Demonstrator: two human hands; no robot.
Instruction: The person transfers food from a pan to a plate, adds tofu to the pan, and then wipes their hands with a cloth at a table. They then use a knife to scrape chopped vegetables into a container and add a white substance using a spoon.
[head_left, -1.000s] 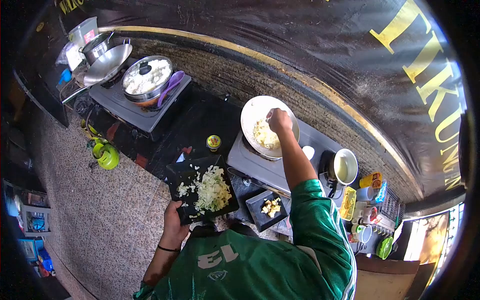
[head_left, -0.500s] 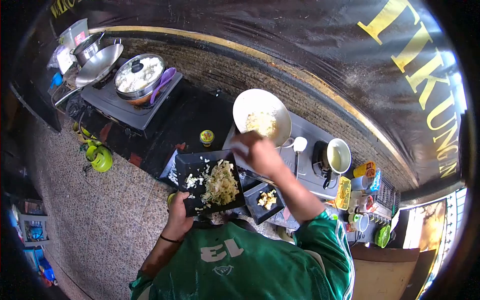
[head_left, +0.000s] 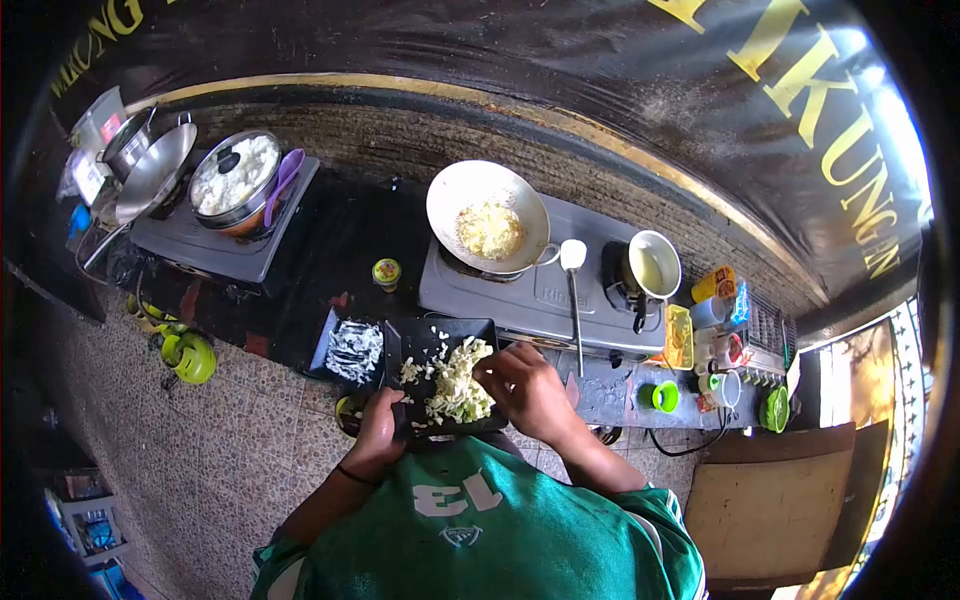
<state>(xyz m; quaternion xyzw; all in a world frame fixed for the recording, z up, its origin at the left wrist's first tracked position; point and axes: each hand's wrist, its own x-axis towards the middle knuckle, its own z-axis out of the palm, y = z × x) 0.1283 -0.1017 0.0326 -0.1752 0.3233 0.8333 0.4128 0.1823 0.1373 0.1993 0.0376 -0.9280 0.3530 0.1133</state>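
Observation:
My left hand [head_left: 376, 428] grips the near left corner of a square black tray [head_left: 408, 338], thumb over the rim. Pale green-white chopped cabbage [head_left: 462, 385] is heaped on the tray's right side, with white bits scattered to the left. At the heap's right edge, my right hand [head_left: 527, 392] has its fingers curled together into the cabbage; the fingertips are partly hidden. Beyond the tray, a wok [head_left: 441, 200] on the stove holds pale yellowish food [head_left: 490, 230]. A white-headed spatula [head_left: 575, 300] lies right of the wok.
A small pot [head_left: 653, 255] sits on the right burner of the stove [head_left: 560, 292]. Another black tray [head_left: 322, 358] with white shreds lies left of mine. A small yellow-green tub [head_left: 386, 272] stands behind. Far left are a lidded pan of rice [head_left: 236, 178] and a purple ladle [head_left: 284, 185].
My right hand has come back from beside the wok down to the cabbage on the tray. The camera view has shifted. The small tray of browned pieces is hidden now.

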